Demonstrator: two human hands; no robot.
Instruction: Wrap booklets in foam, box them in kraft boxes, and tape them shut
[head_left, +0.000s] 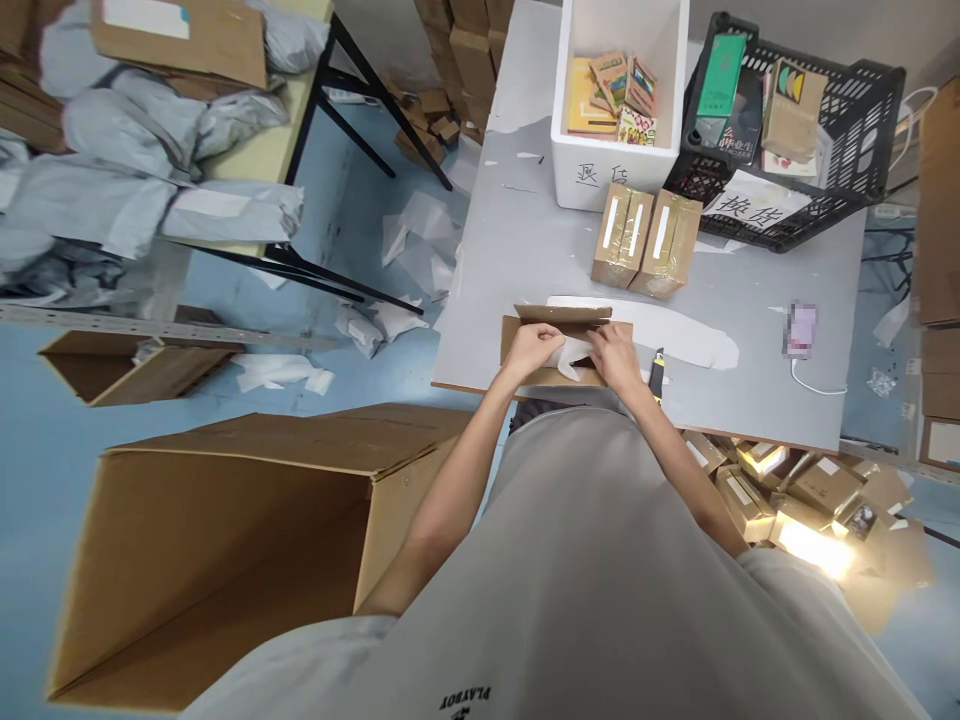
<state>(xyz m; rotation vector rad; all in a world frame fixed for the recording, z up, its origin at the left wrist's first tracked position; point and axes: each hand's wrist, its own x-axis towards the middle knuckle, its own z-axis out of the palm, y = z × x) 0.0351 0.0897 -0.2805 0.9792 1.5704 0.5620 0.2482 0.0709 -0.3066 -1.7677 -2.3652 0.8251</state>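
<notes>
A small cardboard box point(551, 378) stands at the table's near edge with its flaps folded out. Over its opening, my left hand point(534, 348) pinches the left side of a white sheet, perhaps paper or thin foam point(574, 355). My right hand point(616, 355) has its fingers closed on the right side of that same sheet. What lies beneath the sheet in the box is hidden. Behind the box is a long white sheet of packing material point(675, 332) lying flat. A yellow and black utility knife point(657, 375) rests just right of my right hand.
Two taped cartons point(645, 240) stand behind the box. Beyond them are a white foam bin point(611, 180) and a black crate point(847, 150) with small boxed goods. A phone point(801, 330) with a cable lies right. A large open carton point(225, 560) stands on the floor at left.
</notes>
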